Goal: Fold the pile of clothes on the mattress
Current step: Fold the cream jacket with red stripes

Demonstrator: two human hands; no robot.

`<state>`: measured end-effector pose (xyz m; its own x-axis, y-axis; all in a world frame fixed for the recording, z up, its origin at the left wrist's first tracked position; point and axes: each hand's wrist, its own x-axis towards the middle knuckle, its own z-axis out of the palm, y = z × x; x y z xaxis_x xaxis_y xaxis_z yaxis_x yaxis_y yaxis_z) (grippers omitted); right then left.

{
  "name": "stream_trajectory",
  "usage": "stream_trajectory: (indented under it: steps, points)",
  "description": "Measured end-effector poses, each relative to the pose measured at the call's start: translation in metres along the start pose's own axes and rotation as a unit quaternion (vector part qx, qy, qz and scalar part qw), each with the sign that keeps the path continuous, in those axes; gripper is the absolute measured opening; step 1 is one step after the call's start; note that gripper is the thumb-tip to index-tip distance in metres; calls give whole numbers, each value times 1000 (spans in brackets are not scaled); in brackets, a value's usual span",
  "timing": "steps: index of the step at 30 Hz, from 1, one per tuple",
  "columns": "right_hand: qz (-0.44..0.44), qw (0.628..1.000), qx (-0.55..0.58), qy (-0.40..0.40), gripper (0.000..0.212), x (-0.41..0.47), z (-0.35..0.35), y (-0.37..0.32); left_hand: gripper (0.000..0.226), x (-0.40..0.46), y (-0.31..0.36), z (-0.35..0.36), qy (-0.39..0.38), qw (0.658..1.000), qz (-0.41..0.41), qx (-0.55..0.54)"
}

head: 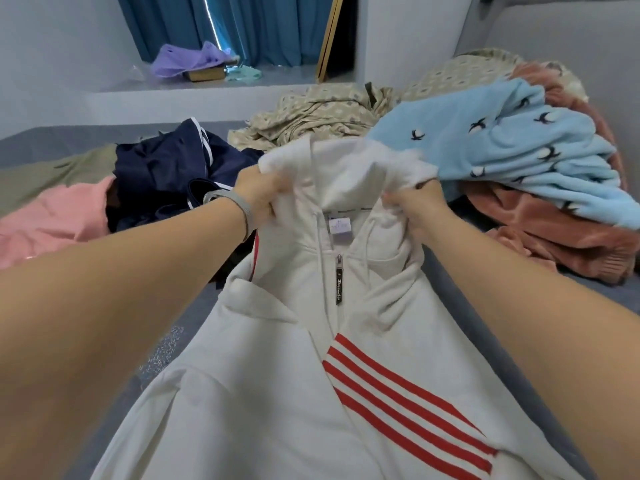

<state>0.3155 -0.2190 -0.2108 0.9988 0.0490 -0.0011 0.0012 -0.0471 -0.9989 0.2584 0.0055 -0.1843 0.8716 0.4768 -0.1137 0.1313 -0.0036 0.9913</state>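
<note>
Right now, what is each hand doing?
Left hand: closed, gripping the white hoodie at its hood.
Right hand: closed, gripping the hood's other side.

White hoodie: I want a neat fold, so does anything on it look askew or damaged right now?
No damage shows. The white hoodie lies front up, but its hood is bunched where the left hand and right hand grip it.

Bare mattress [194, 317] lies open left of the hoodie [311, 393]; navy clothes [162, 174] and a blue fleece [512, 147] crowd the far side.
</note>
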Motion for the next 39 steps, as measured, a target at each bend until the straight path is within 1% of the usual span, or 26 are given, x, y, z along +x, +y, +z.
stream_trajectory:
  steps: [2, 3, 5, 6, 7, 8, 10, 12, 14, 16, 18, 19, 20, 21, 23, 25, 26, 27, 29, 31, 33, 34, 35, 36, 37, 39]
  points:
    - [-2, 989, 132, -72, 71, -4, -13, -12, 42, -13, 11, -4, -80, 988, -44, -125]
    - [18, 972, 204, -113, 71, -9, -20, -18, 37, -21, 16, -4, -120, 976, -70, -170]
    - [71, 938, 286, -182, 72, -10, -30, -25, 44, -30, 21, -5, -178, 960, -107, -190]
    - [100, 927, 294, -210, 77, -10, -35, -28, 45, -34, 23, -3, -194, 962, -120, -152]
    - [128, 929, 271, -215, 76, -8, -37, -27, 38, -35, 23, 0, -198, 966, -130, -103]
    - [155, 935, 236, -215, 68, -8, -36, -26, 30, -35, 23, 4, -190, 970, -141, -49]
    - [179, 955, 148, -186, 43, -9, -28, -22, 29, -33, 20, 8, -136, 980, -143, 34]
    - [132, 976, 97, -145, 33, -11, -20, -18, 33, -26, 17, 8, -78, 991, -97, 48]
    - [59, 987, 99, -110, 28, -15, -17, -19, 30, -28, 18, 0, -64, 997, -27, 31]
    - [22, 985, 138, -97, 26, -27, -20, -26, 36, -40, 20, -11, -75, 997, 23, 12]
    - [1, 978, 168, -124, 30, -44, -25, -37, 51, -49, 17, -27, -97, 995, 36, 0]
    - [-6, 976, 163, -146, 33, -54, -27, -42, 51, -56, 15, -35, -100, 994, 35, 7]
    - [-11, 976, 146, -164, 33, -65, -30, -47, 41, -63, 13, -44, -100, 994, 39, 22]
    - [-13, 976, 123, -176, 29, -78, -33, -50, 27, -73, 10, -51, -100, 992, 49, 55]
    - [-19, 978, 78, -194, 22, -104, -42, -50, 13, -102, 2, -66, -114, 978, 82, 153]
    - [-29, 977, 8, -210, 22, -132, -56, -41, 10, -139, -11, -85, -179, 945, 120, 247]
    - [-30, 973, -34, -227, 23, -148, -65, -35, 11, -156, -20, -95, -231, 918, 139, 291]
    - [-35, 964, -81, -251, 23, -164, -75, -27, 9, -170, -33, -106, -280, 885, 152, 340]
    - [-67, 922, -215, -316, 21, -194, -94, -7, 24, -189, -67, -126, -321, 806, 167, 468]
    - [-102, 840, -361, -392, 11, -220, -107, 21, 42, -201, -99, -141, -335, 733, 144, 574]
    - [-146, 723, -517, -435, 19, -242, -112, 45, 52, -214, -124, -150, -352, 699, 127, 609]
    - [-169, 674, -572, -435, 28, -251, -111, 51, 53, -219, -130, -154, -349, 696, 133, 613]
    - [-179, 648, -605, -426, 35, -258, -109, 53, 54, -225, -131, -156, -335, 692, 144, 624]
    - [-173, 652, -607, -420, 41, -264, -104, 49, 58, -230, -132, -157, -312, 698, 165, 623]
    - [-144, 673, -590, -422, 53, -270, -98, 45, 67, -238, -128, -156, -295, 710, 192, 610]
    - [-37, 718, -540, -438, 96, -278, -86, 37, 89, -256, -120, -145, -315, 730, 211, 568]
